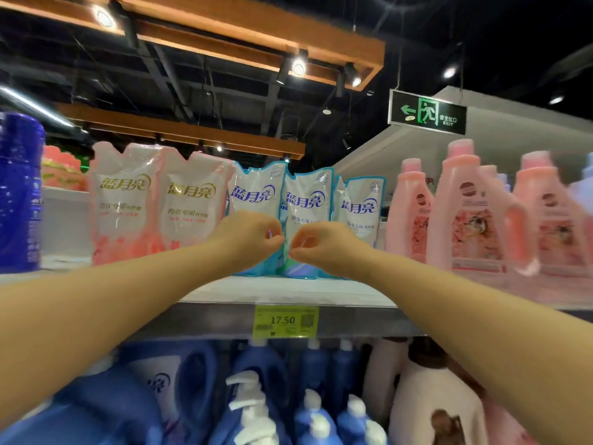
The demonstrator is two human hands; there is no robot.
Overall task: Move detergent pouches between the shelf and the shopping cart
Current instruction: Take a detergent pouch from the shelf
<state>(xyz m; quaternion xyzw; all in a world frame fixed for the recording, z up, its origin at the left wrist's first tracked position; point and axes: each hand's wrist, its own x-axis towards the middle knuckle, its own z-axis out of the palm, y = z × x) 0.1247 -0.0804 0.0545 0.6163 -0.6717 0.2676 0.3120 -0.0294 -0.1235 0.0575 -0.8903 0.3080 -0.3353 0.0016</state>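
Both the left hand [248, 239] and right hand [321, 248] curl by the middle blue pouch [306, 200], hold unclear; best grip both edges firmly.

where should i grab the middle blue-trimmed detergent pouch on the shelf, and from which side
Probably its flat upper part, pinched front to back, coming from the front and above. The middle blue-trimmed pouch stands upright on the shelf, facing the aisle, squeezed between the left pouch and the right pouch, so its sides give little room; its top stands free.
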